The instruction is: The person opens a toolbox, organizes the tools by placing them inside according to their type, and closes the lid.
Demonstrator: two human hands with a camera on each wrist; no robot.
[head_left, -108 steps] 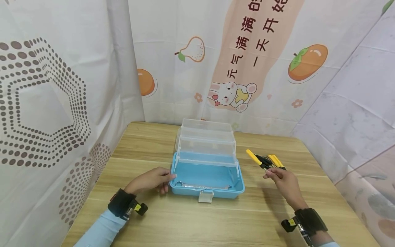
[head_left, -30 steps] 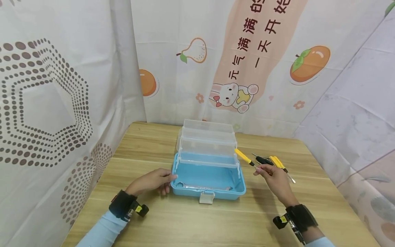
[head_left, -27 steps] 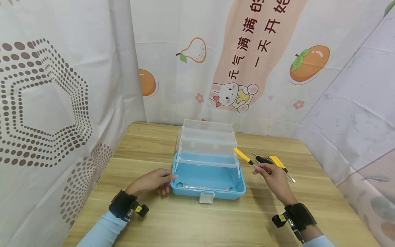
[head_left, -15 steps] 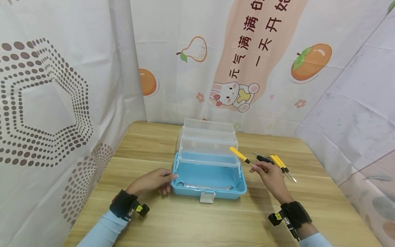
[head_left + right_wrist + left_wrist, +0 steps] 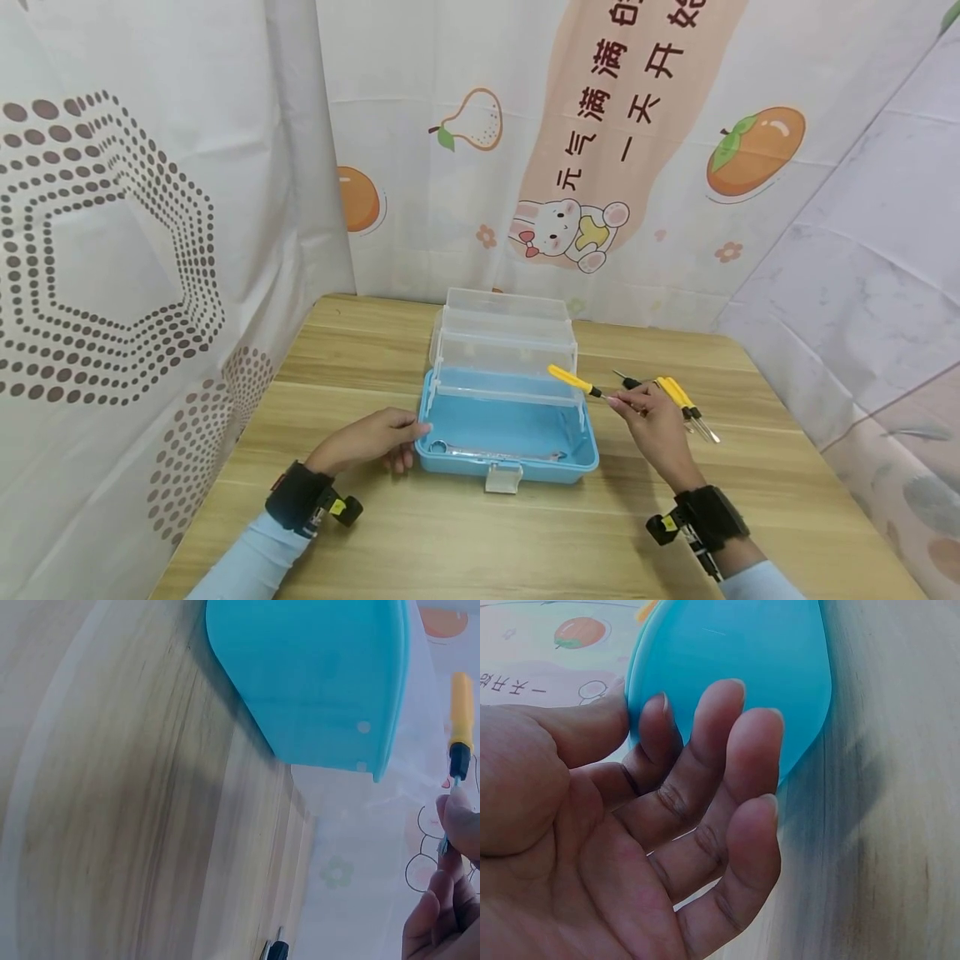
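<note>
My right hand [image 5: 660,433] pinches a yellow-and-black screwdriver [image 5: 567,377] by its metal shaft, handle pointing left over the right side of the blue toolbox [image 5: 427,464]. In the right wrist view the screwdriver [image 5: 461,712] stands above the toolbox rim, apart from it. My left hand [image 5: 372,442] holds the toolbox's left rim, thumb on the edge and index finger against the outer wall; the other fingers curve loosely beside the wall in the left wrist view. Inside the toolbox, along its front, lies a wrench [image 5: 498,455]. The screwdriver's tip is hidden in my fingers.
More yellow-handled screwdrivers [image 5: 678,396] and a black-handled tool [image 5: 632,382] lie on the wooden table [image 5: 480,542], right of the toolbox. Clear trays [image 5: 506,354] rise over the toolbox's back. A white latch [image 5: 503,478] hangs at its front. Printed curtains stand behind.
My right hand has lifted the screwdriver from the tools and carried it left to the toolbox, its handle tipping flatter. My left hand stays on the rim.
</note>
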